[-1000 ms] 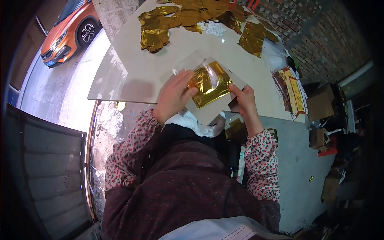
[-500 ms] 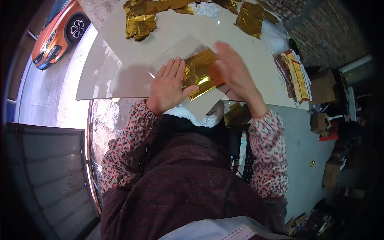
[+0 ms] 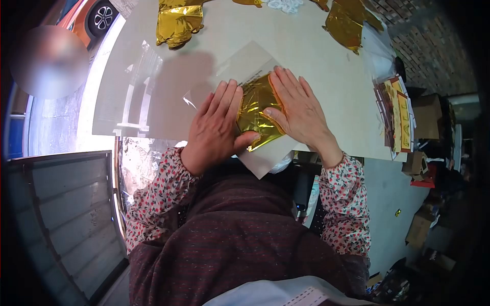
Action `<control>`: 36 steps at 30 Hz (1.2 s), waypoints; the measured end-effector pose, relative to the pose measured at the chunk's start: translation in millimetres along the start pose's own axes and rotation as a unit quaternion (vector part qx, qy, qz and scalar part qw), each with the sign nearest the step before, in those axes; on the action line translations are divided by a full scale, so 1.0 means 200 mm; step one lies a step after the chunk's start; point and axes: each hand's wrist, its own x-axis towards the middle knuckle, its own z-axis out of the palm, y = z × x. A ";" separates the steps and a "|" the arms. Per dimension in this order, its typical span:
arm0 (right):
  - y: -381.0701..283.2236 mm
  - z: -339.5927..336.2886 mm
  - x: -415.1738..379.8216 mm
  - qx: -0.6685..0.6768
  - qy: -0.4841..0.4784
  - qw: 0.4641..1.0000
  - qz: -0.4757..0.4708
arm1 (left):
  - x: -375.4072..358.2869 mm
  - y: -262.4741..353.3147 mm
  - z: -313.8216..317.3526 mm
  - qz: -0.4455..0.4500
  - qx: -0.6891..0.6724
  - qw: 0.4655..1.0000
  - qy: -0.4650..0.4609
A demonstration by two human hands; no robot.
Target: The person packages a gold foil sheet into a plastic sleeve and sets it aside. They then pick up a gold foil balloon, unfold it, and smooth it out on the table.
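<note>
A folded piece of shiny gold foil lies between my hands near the table's front edge. Around it shows a clear plastic bag with dark print, set at an angle, its near corner sticking out past the edge. My left hand rests flat along the foil's left side, fingers stretched out, thumb over its lower part. Flat on the right side lies my right hand, fingers extended and thumb across the foil. Neither hand is closed around anything.
More gold foil pieces lie at the back left and back right of the table. White curled strips sit between them. Printed cards are at the right edge, with cardboard boxes beyond. A blurred round patch covers the upper left.
My right hand has come down flat onto the foil's right side. The bag's near corner now shows beyond the table edge. The view has shifted slightly.
</note>
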 end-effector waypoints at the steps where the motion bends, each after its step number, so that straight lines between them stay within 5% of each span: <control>1: -0.01 0.00 -0.01 0.004 -0.001 1.000 0.005 | 0.00 0.00 -0.01 0.000 0.000 1.000 -0.010; 12: -0.02 0.01 -0.04 0.016 0.026 0.990 0.140 | 0.25 -0.15 -0.04 0.124 -0.031 0.990 -0.063; 15: 0.03 -0.03 -0.05 0.138 0.059 0.980 0.133 | 0.26 -0.17 -0.06 0.138 -0.040 0.987 -0.075; 18: 0.08 -0.18 -0.15 0.503 0.105 0.826 0.231 | 0.26 -0.17 -0.04 0.151 -0.044 0.986 -0.060; 21: 0.12 -0.23 -0.37 0.208 0.161 0.951 0.162 | 0.25 -0.17 -0.05 0.149 -0.053 0.987 -0.043; 36: -0.04 -0.14 -0.45 0.095 0.155 0.979 0.089 | 0.27 -0.20 -0.08 0.123 -0.141 0.978 -0.091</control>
